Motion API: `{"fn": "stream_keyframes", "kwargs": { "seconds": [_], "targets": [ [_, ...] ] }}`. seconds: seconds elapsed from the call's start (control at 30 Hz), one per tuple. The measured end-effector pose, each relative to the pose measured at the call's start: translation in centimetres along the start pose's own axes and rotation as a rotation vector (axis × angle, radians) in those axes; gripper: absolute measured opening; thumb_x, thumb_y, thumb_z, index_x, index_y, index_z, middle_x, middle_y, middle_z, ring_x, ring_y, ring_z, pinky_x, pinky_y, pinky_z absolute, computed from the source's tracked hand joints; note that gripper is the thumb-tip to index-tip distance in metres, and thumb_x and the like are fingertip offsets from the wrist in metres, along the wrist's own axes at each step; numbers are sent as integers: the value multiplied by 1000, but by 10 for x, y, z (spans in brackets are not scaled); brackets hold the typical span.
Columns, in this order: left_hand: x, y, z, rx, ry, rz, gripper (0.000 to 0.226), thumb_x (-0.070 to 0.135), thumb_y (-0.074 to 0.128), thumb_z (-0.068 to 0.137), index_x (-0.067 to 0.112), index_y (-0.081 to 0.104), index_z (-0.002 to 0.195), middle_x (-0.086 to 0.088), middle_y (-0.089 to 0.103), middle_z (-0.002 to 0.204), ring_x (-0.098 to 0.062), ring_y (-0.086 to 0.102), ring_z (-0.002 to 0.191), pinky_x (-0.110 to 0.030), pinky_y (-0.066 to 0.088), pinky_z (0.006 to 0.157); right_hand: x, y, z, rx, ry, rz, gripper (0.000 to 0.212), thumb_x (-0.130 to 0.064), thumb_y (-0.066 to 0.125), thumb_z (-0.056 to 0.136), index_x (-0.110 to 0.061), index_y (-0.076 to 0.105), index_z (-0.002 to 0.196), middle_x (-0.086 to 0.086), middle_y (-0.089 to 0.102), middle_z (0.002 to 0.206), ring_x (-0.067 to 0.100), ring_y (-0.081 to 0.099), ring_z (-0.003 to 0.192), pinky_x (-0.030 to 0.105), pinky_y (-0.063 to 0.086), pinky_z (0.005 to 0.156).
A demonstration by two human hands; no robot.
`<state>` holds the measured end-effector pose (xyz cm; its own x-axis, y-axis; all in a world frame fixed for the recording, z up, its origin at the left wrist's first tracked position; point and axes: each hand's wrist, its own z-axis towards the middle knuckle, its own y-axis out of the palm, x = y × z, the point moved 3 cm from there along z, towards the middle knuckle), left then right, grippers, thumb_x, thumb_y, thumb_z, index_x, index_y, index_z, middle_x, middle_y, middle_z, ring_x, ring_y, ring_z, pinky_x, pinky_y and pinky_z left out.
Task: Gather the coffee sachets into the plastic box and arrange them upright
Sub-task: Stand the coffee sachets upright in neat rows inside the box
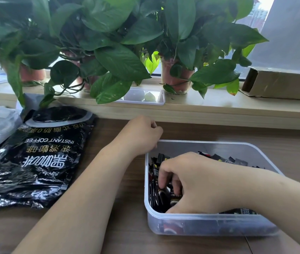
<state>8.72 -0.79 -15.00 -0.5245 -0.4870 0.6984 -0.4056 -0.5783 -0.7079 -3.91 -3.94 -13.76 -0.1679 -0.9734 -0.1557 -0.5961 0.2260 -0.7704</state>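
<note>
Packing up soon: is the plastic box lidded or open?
Open: no lid covers the plastic box; the right hand reaches inside among the coffee sachets.

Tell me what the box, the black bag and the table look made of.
Box: translucent plastic, slightly frosted; sachets show through its wall. Bag: glossy plastic or foil film, judging by crinkles and bright glints. Table: matte brown wood or wood-look laminate; grain lines show.

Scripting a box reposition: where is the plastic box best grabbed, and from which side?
Probably take the box by its right-end rim, from the right: the lip runs all round and that end looks free. The left hand holds the far-left corner; the right hand pinches sachets inside at left.
</note>
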Motion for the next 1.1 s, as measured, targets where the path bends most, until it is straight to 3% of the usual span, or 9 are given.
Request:
{"fn": "stream_keyframes", "kwargs": {
  "seconds": [0.1, 0.2, 0.3, 0.4, 0.47, 0.6, 0.8, 1.0, 1.1],
  "targets": [
    [1, -1, 0, 3, 15, 19, 26, 26, 51, 93, 9, 68, 83, 1, 73, 60, -3, 47, 36, -19, 36, 47, 14, 6, -29, 371, -125, 62, 35, -53, 77, 76, -27, 65, 96, -15, 46, 73, -15, 47, 65, 2, 36, 55],
    [3, -5, -4, -1, 28, 3, 36, 33, 47, 99, 8, 68, 85, -1, 71, 60, -8, 53, 43, -21, 35, 49, 21, 7, -34, 474, -178, 80, 55, -69, 73, 67, -31, 69, 106, -19, 54, 78, -16, 50, 69, 6, 38, 58],
    [9, -15, -10, -50, 6, -53, 36, 27, 41, 99, 4, 67, 90, -7, 72, 75, -23, 58, 63, -25, 40, 56, 34, -12, -41, 636, -191, 169, 32, -57, 70, 80, -30, 75, 94, -24, 63, 73, -10, 55, 68, 6, 39, 61],
    [14, -21, -20, -229, -6, 101, 34, 34, 43, 91, 8, 58, 107, -11, 68, 86, -23, 55, 62, -32, 50, 63, 48, -29, -46, 797, -208, 64, 9, -32, 72, 86, -26, 77, 90, -31, 55, 58, -17, 53, 67, 3, 36, 66],
    [18, -21, -33, -372, -5, 279, 49, 49, 51, 81, 18, 46, 119, -2, 67, 92, -18, 62, 66, -37, 56, 73, 51, -31, -41, 808, -216, -76, 11, -29, 70, 85, -25, 77, 92, -28, 60, 68, -12, 54, 68, 5, 36, 68],
    [24, -17, -52, -437, 15, 549, 87, 59, 72, 66, 25, 27, 132, 3, 54, 113, -18, 59, 97, -39, 53, 88, 52, -20, -24, 725, -144, -347, 29, -47, 54, 93, -27, 71, 107, -7, 71, 98, 19, 61, 96, 34, 52, 79],
    [37, -8, -56, -414, -119, 715, 106, 49, 86, 62, 20, 19, 139, 3, 50, 94, -23, 58, 85, -32, 48, 66, 49, -4, -9, 655, -81, -360, 37, -56, 55, 91, -21, 67, 94, 3, 65, 87, 28, 63, 85, 34, 51, 67],
    [39, -2, -50, -417, -191, 813, 109, 44, 89, 61, 14, 19, 139, 1, 43, 91, -27, 51, 90, -36, 49, 74, 59, -12, -11, 645, -90, -319, 26, -42, 65, 83, -20, 71, 95, 1, 69, 82, 25, 63, 83, 38, 56, 69],
    [38, -2, -49, -408, -192, 837, 103, 46, 89, 59, 15, 24, 133, 1, 42, 84, -28, 54, 89, -36, 47, 70, 65, -17, -14, 606, -99, -241, 31, -43, 66, 84, -25, 70, 109, -5, 73, 96, 17, 64, 93, 35, 55, 79]
  ]
}}
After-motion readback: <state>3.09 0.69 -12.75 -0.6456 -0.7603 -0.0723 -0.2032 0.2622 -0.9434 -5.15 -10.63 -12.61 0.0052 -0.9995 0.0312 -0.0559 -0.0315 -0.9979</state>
